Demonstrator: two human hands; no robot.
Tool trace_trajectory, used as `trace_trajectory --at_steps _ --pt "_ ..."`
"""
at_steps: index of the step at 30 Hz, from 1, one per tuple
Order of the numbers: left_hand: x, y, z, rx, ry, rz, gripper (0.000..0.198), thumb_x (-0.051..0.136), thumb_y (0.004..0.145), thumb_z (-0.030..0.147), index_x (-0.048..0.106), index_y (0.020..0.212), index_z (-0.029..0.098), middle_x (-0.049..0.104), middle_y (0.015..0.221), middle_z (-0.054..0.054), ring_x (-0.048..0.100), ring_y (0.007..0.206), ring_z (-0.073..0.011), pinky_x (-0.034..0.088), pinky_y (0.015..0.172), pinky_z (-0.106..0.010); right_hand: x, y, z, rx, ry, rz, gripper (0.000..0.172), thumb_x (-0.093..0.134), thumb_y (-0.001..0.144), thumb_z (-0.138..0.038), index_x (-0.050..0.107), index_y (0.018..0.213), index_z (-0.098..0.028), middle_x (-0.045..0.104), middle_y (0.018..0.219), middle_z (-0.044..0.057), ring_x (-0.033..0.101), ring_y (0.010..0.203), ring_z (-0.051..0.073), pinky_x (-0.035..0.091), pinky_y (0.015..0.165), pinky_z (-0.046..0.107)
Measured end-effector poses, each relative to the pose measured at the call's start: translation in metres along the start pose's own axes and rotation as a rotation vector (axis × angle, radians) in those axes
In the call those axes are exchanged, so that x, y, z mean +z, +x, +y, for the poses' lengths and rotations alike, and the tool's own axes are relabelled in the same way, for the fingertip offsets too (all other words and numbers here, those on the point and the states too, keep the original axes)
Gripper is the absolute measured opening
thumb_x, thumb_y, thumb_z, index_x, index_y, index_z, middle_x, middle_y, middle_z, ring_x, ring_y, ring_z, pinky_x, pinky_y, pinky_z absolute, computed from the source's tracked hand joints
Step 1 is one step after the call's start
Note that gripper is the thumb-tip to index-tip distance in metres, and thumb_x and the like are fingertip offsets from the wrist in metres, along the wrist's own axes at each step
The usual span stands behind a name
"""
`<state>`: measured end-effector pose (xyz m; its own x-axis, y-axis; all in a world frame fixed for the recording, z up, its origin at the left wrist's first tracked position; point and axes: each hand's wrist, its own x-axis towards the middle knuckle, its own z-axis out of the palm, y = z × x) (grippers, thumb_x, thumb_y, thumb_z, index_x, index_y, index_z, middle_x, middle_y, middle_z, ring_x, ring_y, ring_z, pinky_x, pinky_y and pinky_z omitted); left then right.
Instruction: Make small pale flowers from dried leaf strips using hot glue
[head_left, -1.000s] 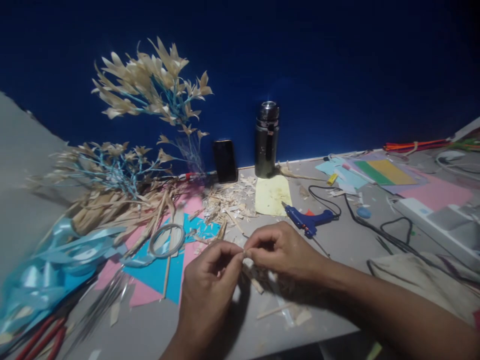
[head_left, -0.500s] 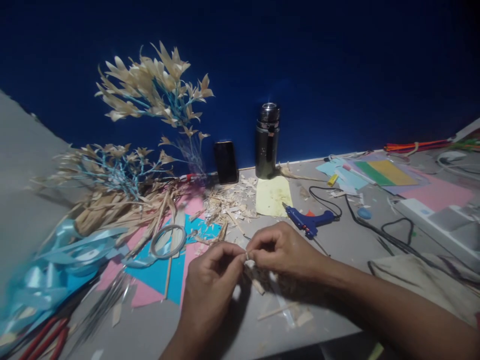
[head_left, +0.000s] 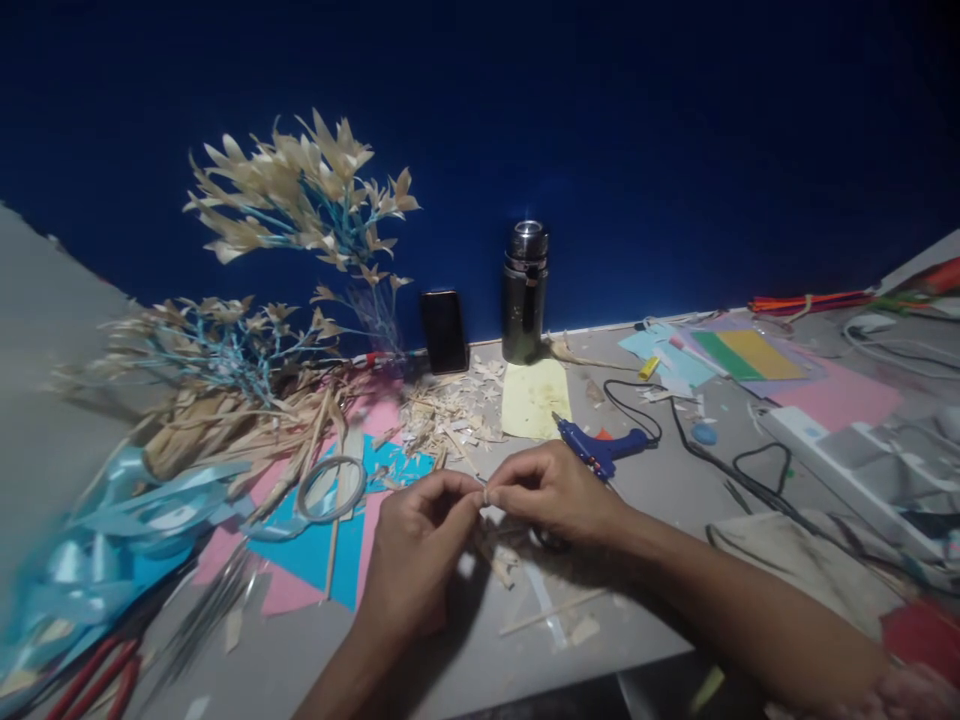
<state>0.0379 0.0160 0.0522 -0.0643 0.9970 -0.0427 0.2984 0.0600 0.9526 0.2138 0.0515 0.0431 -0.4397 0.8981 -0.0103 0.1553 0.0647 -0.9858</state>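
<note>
Over the grey table, left hand and right hand in close pinch on a small pale piece.

The right arm has a pinkish sleeve (its edge blurred).

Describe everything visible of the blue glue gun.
The glue gun is dark blue and looks plastic, with a darker nozzle, an orange part between nozzle and handle, and a dark cord looping from the handle's end. It lies on its side on the grey table, unheld, just beyond the right hand. The nozzle points away, leftward, its tip overlapping the yellow paper's right edge in view; whether they touch is unclear.
</note>
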Motion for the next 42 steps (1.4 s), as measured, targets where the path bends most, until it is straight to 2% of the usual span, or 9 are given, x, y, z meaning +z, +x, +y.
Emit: trace_trajectory --at_steps 12,22,31,38,42 --pt "0.0008 0.003 0.0079 -0.007 -0.002 -0.029 0.017 0.071 0.074 0.034 0.073 0.067 0.017 0.067 0.059 -0.001 0.056 0.054 -0.014 0.043 0.052 -0.024 -0.0043 0.0007 -0.0035 -0.012 0.03 -0.021 0.016 0.065 0.076 -0.024 0.072 0.068 -0.012 0.051 0.056 -0.003 0.042 0.055 0.009 0.032 0.05 0.02" --pt "0.0027 -0.0006 0.0075 -0.06 -0.074 -0.061 0.017 0.07 0.075 0.032 0.074 0.069 0.017 0.067 0.057 -0.001 0.056 0.053 -0.0137 0.043 0.052 -0.023 -0.0005 -0.0007 -0.0024 -0.015 0.023 0.03 0.014 0.063 0.072 -0.017 0.072 0.063 -0.013 0.052 0.052 -0.004 0.041 0.052 0.008 0.032 0.05 0.019" --pt "0.002 0.0008 0.0041 0.003 0.043 -0.034 0.017 0.069 0.077 0.031 0.075 0.069 0.018 0.071 0.063 -0.002 0.062 0.062 -0.0164 0.046 0.058 -0.025 0.0028 -0.0043 -0.0041 -0.085 -0.156 0.094 0.016 0.062 0.075 -0.013 0.076 0.068 -0.014 0.067 0.061 0.0 0.057 0.06 0.012 0.04 0.059 0.022" --pt "0.002 -0.0003 0.0028 0.038 0.105 -0.021 0.017 0.069 0.079 0.032 0.077 0.071 0.019 0.073 0.064 -0.003 0.065 0.063 -0.0184 0.047 0.057 -0.025 0.0006 -0.0056 -0.005 -0.096 -0.236 0.068 0.016 0.063 0.08 -0.013 0.078 0.073 -0.014 0.071 0.066 0.002 0.061 0.063 0.013 0.04 0.06 0.022" --pt "0.004 -0.0012 0.0015 0.086 0.143 -0.006 0.018 0.067 0.081 0.031 0.078 0.073 0.02 0.074 0.065 -0.002 0.065 0.064 -0.0181 0.047 0.059 -0.026 0.0017 -0.0056 -0.0024 -0.092 -0.225 0.105 0.015 0.063 0.078 -0.012 0.077 0.072 -0.014 0.07 0.065 0.001 0.06 0.063 0.014 0.04 0.059 0.022"
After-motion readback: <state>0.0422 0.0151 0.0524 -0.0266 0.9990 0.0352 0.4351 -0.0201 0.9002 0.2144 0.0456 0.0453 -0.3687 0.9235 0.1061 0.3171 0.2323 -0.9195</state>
